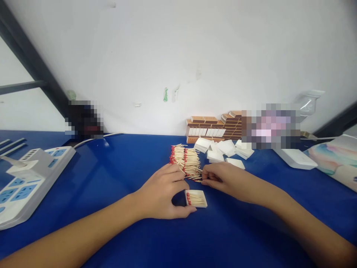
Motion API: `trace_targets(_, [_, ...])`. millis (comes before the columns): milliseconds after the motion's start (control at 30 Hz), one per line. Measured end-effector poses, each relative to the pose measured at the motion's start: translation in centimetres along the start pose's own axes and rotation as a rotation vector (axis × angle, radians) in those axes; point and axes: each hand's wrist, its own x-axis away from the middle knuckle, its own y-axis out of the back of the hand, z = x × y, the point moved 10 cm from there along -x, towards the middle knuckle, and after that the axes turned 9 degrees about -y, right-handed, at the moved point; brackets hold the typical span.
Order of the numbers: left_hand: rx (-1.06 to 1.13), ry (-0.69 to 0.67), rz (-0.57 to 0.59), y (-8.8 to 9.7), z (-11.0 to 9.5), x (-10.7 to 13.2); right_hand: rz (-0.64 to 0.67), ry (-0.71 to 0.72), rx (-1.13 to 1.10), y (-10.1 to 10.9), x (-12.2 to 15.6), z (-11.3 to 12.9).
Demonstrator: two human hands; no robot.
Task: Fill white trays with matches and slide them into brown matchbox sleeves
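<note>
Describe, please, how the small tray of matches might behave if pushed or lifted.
The tray looks thin-walled, so it is probably light. Lying flat and low on the table, it would likely slide rather than tip. Its open top suggests tilting could spill the matches.

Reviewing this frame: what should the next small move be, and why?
Probably the right hand should pinch a small bunch from the near edge of the match pile. Its fingertips are already at that edge, though whether they grip any is unclear. The left hand has thumb and finger at the near and far sides of the white tray, which holds some matches.
</note>
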Motion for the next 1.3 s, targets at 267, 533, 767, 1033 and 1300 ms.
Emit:
trace_targets(267, [-0.044, 0.058, -0.048, 0.4, 0.9, 0.3, -0.032, -0.011, -0.029, 1.4, 0.9, 0.7])
trace_targets(533, [-0.05, 0.069, -0.029, 0.2, 0.9, 0.2, -0.009, 0.162, -0.079, -1.1, 1.5, 4.6])
trace_targets(767, [-0.056, 0.051, -0.043, 0.3, 0.9, 0.3, -0.167, 0.077, 0.02, 1.8, 1.0, 2.3])
trace_targets(1033, [-0.063, 0.039, -0.049, 0.5, 0.6, 0.3, -0.16, -0.045, 0.11, 2.5, 0.1, -1.6])
trace_targets(1300, [-0.065, 0.038, -0.047, 0.4, 0.5, 0.2, -0.075, -0.041, 0.106, 0.6, -0.4, -1.2])
